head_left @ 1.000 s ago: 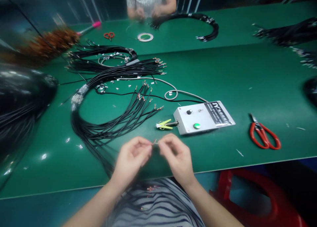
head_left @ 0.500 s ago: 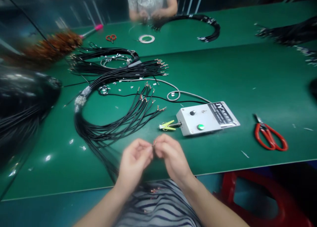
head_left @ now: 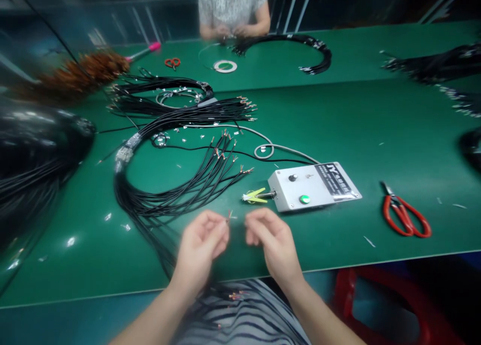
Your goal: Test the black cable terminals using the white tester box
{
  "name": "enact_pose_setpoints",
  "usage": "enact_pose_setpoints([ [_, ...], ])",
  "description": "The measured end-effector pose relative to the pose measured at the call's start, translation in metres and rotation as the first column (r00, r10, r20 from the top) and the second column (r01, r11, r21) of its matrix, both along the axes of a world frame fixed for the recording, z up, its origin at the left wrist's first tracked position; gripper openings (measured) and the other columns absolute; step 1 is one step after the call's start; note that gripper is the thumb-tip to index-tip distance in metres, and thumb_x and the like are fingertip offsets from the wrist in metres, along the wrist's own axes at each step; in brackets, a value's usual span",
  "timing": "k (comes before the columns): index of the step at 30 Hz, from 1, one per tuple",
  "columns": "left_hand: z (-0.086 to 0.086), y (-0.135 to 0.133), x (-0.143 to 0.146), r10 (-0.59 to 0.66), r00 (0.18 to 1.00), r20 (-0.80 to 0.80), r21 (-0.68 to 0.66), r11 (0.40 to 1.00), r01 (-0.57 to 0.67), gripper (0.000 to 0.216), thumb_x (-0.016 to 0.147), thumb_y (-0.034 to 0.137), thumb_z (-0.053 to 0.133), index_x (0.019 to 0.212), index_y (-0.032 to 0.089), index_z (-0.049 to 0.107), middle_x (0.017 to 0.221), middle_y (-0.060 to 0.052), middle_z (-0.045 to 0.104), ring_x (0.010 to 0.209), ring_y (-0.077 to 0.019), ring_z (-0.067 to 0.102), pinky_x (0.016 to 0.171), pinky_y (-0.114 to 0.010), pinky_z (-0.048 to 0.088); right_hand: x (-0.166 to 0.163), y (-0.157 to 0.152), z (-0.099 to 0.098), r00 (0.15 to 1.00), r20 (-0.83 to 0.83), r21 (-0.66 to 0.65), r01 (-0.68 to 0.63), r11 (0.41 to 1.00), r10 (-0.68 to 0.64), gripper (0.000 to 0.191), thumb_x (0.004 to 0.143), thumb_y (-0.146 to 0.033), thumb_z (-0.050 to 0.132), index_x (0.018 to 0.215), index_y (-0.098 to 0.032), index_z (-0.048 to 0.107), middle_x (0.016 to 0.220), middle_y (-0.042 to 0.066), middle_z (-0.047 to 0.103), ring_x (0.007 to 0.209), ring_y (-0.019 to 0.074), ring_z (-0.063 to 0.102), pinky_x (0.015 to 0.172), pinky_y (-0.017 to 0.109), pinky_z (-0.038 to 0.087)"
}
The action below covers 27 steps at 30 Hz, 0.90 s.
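Between thumb and fingertips, my left hand (head_left: 205, 244) pinches the end of a black cable, whose thin stripped wires (head_left: 229, 216) stick up past the fingers. A short gap to the right, my right hand (head_left: 272, 234) is closed with thumb against fingers; anything in its grip is hidden. Just beyond both hands lies a white control box (head_left: 300, 189) with a knob, a lit green button and a yellow-handled clip (head_left: 255, 196) at its left end. A curved bundle of black cables (head_left: 180, 197) with bare copper ends lies left of the box. More cable ends (head_left: 236, 296) rest on my lap.
Red-handled cutters (head_left: 406, 215) lie on the green table (head_left: 338, 124) at right. Behind are a tape roll (head_left: 225, 66), small red scissors (head_left: 172, 63) and a brown duster (head_left: 90, 69). A co-worker (head_left: 233, 14) sits opposite. A red stool (head_left: 391, 295) stands below the near edge.
My hands were together at the cable end; now my right hand has drawn away to the right. Thin wires now show above my left fingertips. The view has tipped slightly upward.
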State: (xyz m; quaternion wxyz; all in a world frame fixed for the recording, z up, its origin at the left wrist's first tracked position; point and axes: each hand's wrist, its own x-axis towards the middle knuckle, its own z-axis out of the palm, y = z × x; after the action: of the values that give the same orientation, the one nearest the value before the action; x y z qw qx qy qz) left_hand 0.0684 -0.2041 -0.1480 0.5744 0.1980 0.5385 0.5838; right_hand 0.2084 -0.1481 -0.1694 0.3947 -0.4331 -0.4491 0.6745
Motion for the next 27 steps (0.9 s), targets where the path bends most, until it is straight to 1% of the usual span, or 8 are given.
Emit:
enact_pose_setpoints([
  [4,-0.001,-0.001,0.000,-0.006,1.000,0.003,-0.004,1.000,0.006,0.026,0.084,0.034,0.073,0.085,0.014,0.057,0.061,0.005,0.054,0.047,-0.0020,0.038,0.043,-0.012,0.024,-0.009,-0.003,0.009,0.990,0.113,0.238,-0.112,0.965,0.087,0.017,0.092,-0.028,0.055,0.103,-0.020,0.064,0.075,0.000,0.065,0.064,0.0121,0.059,0.060,0.024,0.045],
  [7,-0.003,-0.003,0.001,-0.006,1.000,0.026,-0.019,1.000,0.007,0.028,0.082,0.035,0.074,0.083,0.014,0.056,0.060,0.005,0.052,0.047,-0.0015,0.037,0.043,-0.012,0.024,-0.017,-0.005,0.011,0.976,0.218,0.435,-0.116,0.893,0.020,0.013,0.089,-0.020,0.058,0.100,-0.020,0.064,0.092,0.003,0.065,0.068,0.0115,0.059,0.061,0.025,0.046],
  [9,-0.003,-0.003,0.001,-0.003,0.999,0.036,-0.023,1.000,0.004,0.029,0.082,0.036,0.074,0.081,0.014,0.056,0.060,0.006,0.050,0.047,-0.0011,0.036,0.043,-0.011,0.023,-0.020,-0.006,0.009,0.964,0.263,0.540,-0.115,0.834,-0.038,0.009,0.088,-0.016,0.060,0.095,-0.020,0.064,0.091,0.002,0.064,0.070,0.0115,0.058,0.061,0.024,0.045],
  [14,-0.005,-0.005,0.002,0.007,1.000,0.022,-0.014,1.000,-0.007,0.029,0.081,0.036,0.075,0.081,0.014,0.056,0.058,0.006,0.050,0.046,-0.0013,0.035,0.042,-0.012,0.023,-0.018,-0.004,0.004,0.950,0.310,0.652,-0.178,0.738,-0.045,0.009,0.092,-0.012,0.057,0.090,-0.019,0.063,0.086,0.003,0.066,0.078,0.0141,0.061,0.068,0.026,0.047],
  [19,-0.006,-0.006,0.003,0.024,0.999,0.027,-0.029,0.999,-0.023,0.030,0.081,0.037,0.075,0.082,0.014,0.057,0.059,0.005,0.051,0.046,-0.0015,0.036,0.043,-0.012,0.023,-0.002,-0.002,-0.001,0.860,0.505,0.694,-0.350,0.629,-0.079,0.011,0.094,-0.013,0.055,0.090,-0.020,0.064,0.085,0.004,0.070,0.077,0.0163,0.063,0.071,0.031,0.045],
  [21,-0.005,-0.005,0.003,0.023,0.999,0.025,-0.021,1.000,-0.023,0.029,0.081,0.037,0.074,0.082,0.014,0.057,0.059,0.005,0.052,0.046,-0.0015,0.036,0.043,-0.012,0.023,0.002,-0.002,-0.002,0.858,0.509,0.660,-0.338,0.671,-0.069,0.011,0.094,-0.016,0.055,0.091,-0.020,0.065,0.085,0.003,0.069,0.076,0.0161,0.062,0.071,0.030,0.045],
  [24,-0.004,-0.005,0.002,0.001,1.000,0.013,-0.015,1.000,0.000,0.030,0.081,0.038,0.074,0.082,0.014,0.056,0.059,0.005,0.053,0.045,-0.0016,0.036,0.042,-0.012,0.023,-0.003,-0.003,0.001,0.921,0.390,0.514,-0.199,0.834,-0.021,0.013,0.092,-0.023,0.059,0.104,-0.020,0.065,0.087,0.003,0.067,0.071,0.0137,0.060,0.064,0.026,0.047],
  [27,-0.003,-0.006,0.003,-0.017,1.000,-0.006,-0.034,0.999,0.017,0.031,0.082,0.039,0.074,0.081,0.014,0.055,0.058,0.005,0.052,0.045,-0.0015,0.036,0.042,-0.012,0.022,-0.019,-0.004,0.005,0.980,0.196,0.314,-0.094,0.945,0.032,0.011,0.088,-0.030,0.064,0.092,-0.020,0.066,0.079,0.000,0.064,0.064,0.0117,0.057,0.056,0.023,0.046],
])
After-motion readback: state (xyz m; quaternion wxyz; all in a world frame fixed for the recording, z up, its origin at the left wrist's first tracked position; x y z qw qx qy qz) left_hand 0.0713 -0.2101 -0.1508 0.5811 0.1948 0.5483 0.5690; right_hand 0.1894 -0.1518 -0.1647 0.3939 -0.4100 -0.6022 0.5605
